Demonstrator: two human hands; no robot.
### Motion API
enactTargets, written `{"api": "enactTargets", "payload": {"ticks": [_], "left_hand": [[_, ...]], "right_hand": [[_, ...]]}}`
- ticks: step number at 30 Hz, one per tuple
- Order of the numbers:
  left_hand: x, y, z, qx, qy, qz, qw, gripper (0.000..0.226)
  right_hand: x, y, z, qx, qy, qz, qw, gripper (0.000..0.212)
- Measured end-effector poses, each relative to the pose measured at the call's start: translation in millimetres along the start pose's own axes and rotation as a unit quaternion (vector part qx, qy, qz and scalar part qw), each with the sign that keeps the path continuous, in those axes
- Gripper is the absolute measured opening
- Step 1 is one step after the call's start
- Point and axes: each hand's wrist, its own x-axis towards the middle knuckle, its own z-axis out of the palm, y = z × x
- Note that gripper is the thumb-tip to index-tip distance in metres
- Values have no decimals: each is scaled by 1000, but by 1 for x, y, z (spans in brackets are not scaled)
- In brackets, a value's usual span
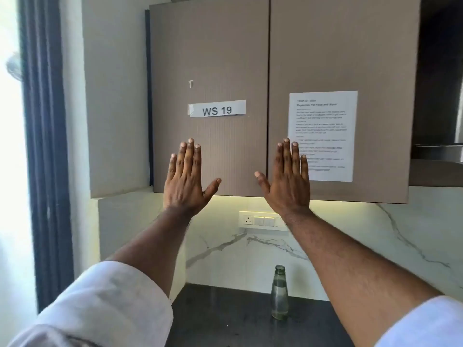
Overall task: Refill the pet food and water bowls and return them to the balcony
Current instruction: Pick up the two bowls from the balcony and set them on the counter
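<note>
Brown ribbed cabinet doors are filling the upper view, and in front of them the fingers [188, 156] of the left hand [186, 182] are stretching straight up, held close together with the thumb angling out to the right, gripping nothing. The fingers of the right hand [288, 184] are standing the same way, side by side and upright, thumb pointing left toward the other thumb, also empty. Both hands are showing their backs to the camera, raised side by side and apart, low on the left cabinet door [210, 58] and the right cabinet door [343, 46]; whether the palms are touching the doors cannot be told. Above the left hand a white label reading "WS 19" [217, 108] is sticking to the door, and beside the right hand a printed instruction sheet [325, 121] is hanging on the right door, its lower left corner partly behind the fingers. Bare forearms are running down to white sleeves [107, 309] at the bottom corners. Under the cabinet a white switch panel [260, 219] is sitting on the marble-patterned wall [388, 246]. Between the forearms a glass bottle [279, 294] is standing upright and uncapped on the dark tabletop [225, 316], near the wall. No pet bowls are showing. A dark curtain [42, 146] is hanging at the left beside a bright window.
</note>
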Motion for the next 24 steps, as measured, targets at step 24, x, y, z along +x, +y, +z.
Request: {"api": "enactTargets", "payload": {"ticks": [24], "left_hand": [[-226,-195,-222,235,-83,-274,929,93]], "right_hand": [[-113,-313,-10,355,-101,-184,911,90]]}}
